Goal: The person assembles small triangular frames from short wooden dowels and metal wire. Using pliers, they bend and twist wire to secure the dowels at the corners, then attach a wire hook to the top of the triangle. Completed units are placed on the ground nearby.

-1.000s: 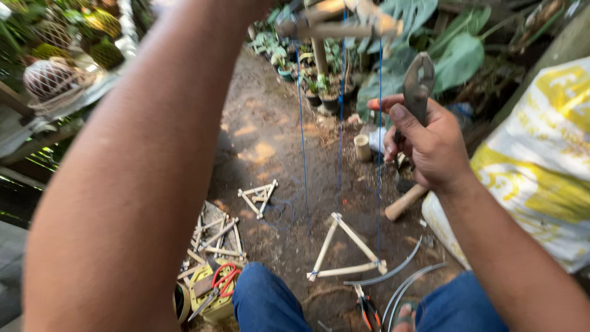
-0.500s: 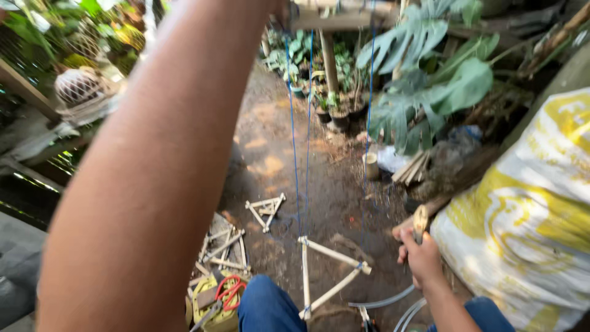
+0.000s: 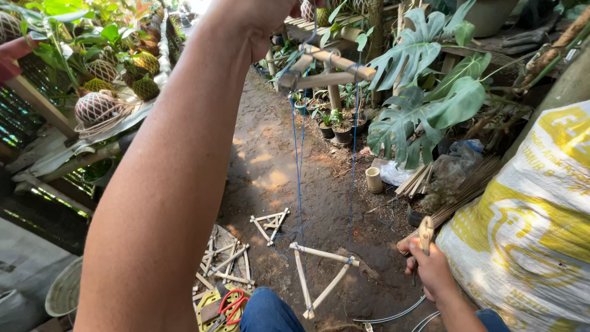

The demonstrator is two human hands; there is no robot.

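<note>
My left arm fills the left of the view, and my left hand (image 3: 265,11) is raised at the top edge, partly cut off. Below it hangs a small bamboo triangle (image 3: 326,69) on blue string (image 3: 298,172). The strings run down to a larger bamboo triangle (image 3: 319,276) that tilts just above the dirt ground. Low on the right, my right hand (image 3: 431,273) grips a small hand tool (image 3: 425,235) that points up, close to a bundle of thin sticks (image 3: 467,190).
Several finished bamboo triangles (image 3: 228,261) lie at the lower left beside red-handled scissors (image 3: 230,304). A big yellow and white sack (image 3: 528,233) stands on the right. Large-leaf plants (image 3: 424,92), small pots (image 3: 335,130) and a bamboo cup (image 3: 373,179) sit behind.
My right hand has dropped with the tool from up beside the strings to low near the ground on the right. The raised left arm has stayed up.
</note>
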